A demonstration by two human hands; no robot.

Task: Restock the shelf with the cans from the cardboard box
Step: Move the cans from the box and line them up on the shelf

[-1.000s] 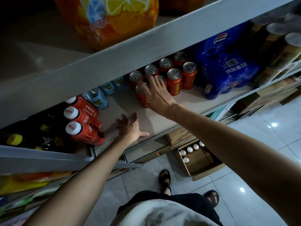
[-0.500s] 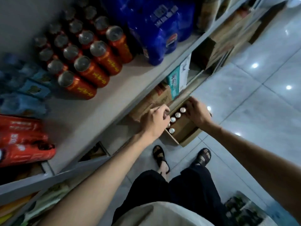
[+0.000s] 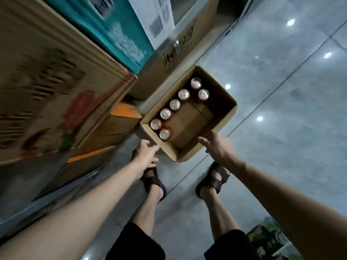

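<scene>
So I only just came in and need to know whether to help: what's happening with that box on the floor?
A person is standing over an open cardboard box on the tiled floor beside the shelving, reaching down with both hands. The left hand and the right hand are open and empty, near the box's closest corner, touching no can. Seven cans stand upright inside, mostly along the shelf-side wall, and the rest of the box floor is bare.

Head camera looks steeply down, close above the cardboard box (image 3: 223,117).
</scene>
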